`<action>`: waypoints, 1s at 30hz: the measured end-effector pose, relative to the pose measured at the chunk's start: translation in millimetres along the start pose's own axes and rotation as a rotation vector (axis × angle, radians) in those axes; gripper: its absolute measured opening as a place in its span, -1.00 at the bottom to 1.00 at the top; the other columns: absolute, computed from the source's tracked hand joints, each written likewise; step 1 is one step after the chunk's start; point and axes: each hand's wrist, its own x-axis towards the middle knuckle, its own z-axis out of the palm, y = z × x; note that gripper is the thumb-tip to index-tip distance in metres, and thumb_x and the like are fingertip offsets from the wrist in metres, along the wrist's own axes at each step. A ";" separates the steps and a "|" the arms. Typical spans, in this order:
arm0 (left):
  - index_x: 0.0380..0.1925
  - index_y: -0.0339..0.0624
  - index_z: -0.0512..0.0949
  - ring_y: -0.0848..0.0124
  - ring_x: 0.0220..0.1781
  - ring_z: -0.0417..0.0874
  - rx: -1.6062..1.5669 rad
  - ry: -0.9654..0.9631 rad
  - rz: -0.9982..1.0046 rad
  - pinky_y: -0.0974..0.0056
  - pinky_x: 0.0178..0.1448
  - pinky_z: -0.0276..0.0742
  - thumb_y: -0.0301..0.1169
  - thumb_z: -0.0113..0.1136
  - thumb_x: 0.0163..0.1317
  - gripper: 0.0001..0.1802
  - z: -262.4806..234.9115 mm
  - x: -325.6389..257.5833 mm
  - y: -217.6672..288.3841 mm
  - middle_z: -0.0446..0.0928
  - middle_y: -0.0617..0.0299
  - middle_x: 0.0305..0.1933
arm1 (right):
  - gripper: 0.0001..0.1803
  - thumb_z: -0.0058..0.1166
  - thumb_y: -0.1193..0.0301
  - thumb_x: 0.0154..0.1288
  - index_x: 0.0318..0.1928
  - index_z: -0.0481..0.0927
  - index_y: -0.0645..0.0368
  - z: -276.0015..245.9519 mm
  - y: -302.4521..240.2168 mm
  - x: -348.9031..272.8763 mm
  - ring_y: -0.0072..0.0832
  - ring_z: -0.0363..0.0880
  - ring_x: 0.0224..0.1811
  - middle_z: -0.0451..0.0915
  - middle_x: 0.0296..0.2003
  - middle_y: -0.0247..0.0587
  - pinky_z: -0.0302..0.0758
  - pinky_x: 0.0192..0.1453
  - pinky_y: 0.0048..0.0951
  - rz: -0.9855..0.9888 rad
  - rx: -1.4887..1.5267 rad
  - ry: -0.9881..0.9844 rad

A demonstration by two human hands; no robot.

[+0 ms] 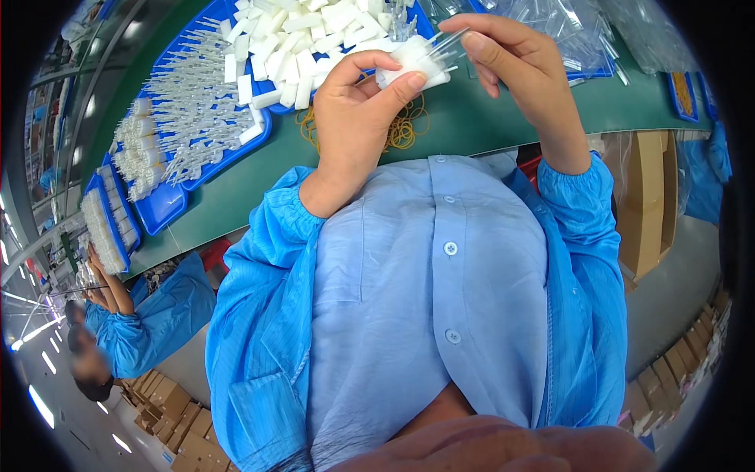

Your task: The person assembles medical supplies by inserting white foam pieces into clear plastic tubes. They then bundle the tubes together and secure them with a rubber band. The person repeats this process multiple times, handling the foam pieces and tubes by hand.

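My left hand [354, 106] is closed round a bundle of white pieces [410, 60], from which several thin clear tubes stick out to the right. At the tube ends, my right hand [525, 67] pinches a slim clear tube [451, 36] between thumb and fingertips. Whether that tube is inside the bundle or only beside it, I cannot tell. Yellow rubber bands [406, 130] lie on the green table [480, 118] below my hands. Just beyond my left hand, white rectangular blocks [295, 51] are heaped in a blue tray [266, 126].
Many clear thin-stemmed parts [197, 94] fill the tray on the left, beside stacked bundles [141, 149]. Clear plastic bags and tubes [550, 35] lie at the far right, near a small blue tray of rubber bands [683, 94]. A co-worker [149, 330] sits at left; a cardboard box [649, 197] stands at right.
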 end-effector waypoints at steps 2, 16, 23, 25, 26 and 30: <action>-0.16 -0.30 0.48 0.40 -0.08 0.65 -0.040 0.018 -0.006 0.35 -0.02 0.64 -0.62 0.28 0.20 -0.77 0.5 -0.1 -0.9 0.59 0.02 -0.08 | -0.67 0.03 0.27 0.42 0.03 0.63 0.22 0.2 -1.3 4.4 -0.74 0.31 -0.57 0.40 -0.61 -0.46 0.22 -0.48 -0.66 0.013 -0.023 -0.007; -0.30 -0.22 0.44 0.49 -0.18 0.63 -0.192 0.031 -0.098 0.43 -0.19 0.56 -0.54 0.27 0.24 -0.84 -2.9 -4.5 -4.3 0.57 0.17 -0.22 | -0.09 0.44 0.12 -0.04 0.21 0.29 0.36 16.2 -16.9 15.2 0.03 0.36 0.18 0.35 0.11 0.16 0.34 0.25 -0.13 -0.669 -0.712 0.015; -0.30 -0.21 0.48 0.40 -0.16 0.65 -0.235 -0.011 -0.159 0.33 -0.06 0.57 -0.47 0.18 0.32 -0.92 -6.2 -7.8 -3.6 0.59 0.13 -0.17 | -0.06 0.47 0.16 -0.13 0.22 0.29 0.31 20.1 -12.5 13.5 0.06 0.32 0.23 0.37 0.12 0.15 0.29 0.30 -0.06 -0.664 -0.760 0.033; -0.30 -0.21 0.48 0.40 -0.16 0.66 -0.259 -0.013 -0.167 0.32 -0.06 0.58 -0.46 0.16 0.34 -0.92 -6.8 -8.5 -2.9 0.59 0.14 -0.17 | -0.05 0.49 0.17 -0.15 0.22 0.29 0.30 21.1 -11.0 13.6 0.06 0.32 0.24 0.38 0.11 0.14 0.28 0.30 -0.06 -0.665 -0.741 0.041; -0.30 -0.22 0.47 0.44 -0.21 0.66 -0.270 -0.009 -0.165 0.38 -0.12 0.57 -0.46 0.18 0.33 -0.91 -4.5 -8.4 -0.9 0.58 0.17 -0.21 | -0.05 0.49 0.18 -0.17 0.22 0.30 0.30 21.6 -10.2 13.8 0.06 0.32 0.24 0.39 0.11 0.14 0.28 0.31 -0.06 -0.665 -0.733 0.045; -0.28 -0.22 0.46 0.47 -0.26 0.66 -0.250 0.018 -0.150 0.44 -0.19 0.57 -0.46 0.20 0.32 -0.89 -3.0 -9.2 0.0 0.57 0.20 -0.25 | -0.05 0.51 0.17 -0.17 0.21 0.30 0.30 22.4 -8.7 14.8 0.07 0.32 0.24 0.39 0.11 0.13 0.29 0.30 -0.05 -0.725 -0.734 0.070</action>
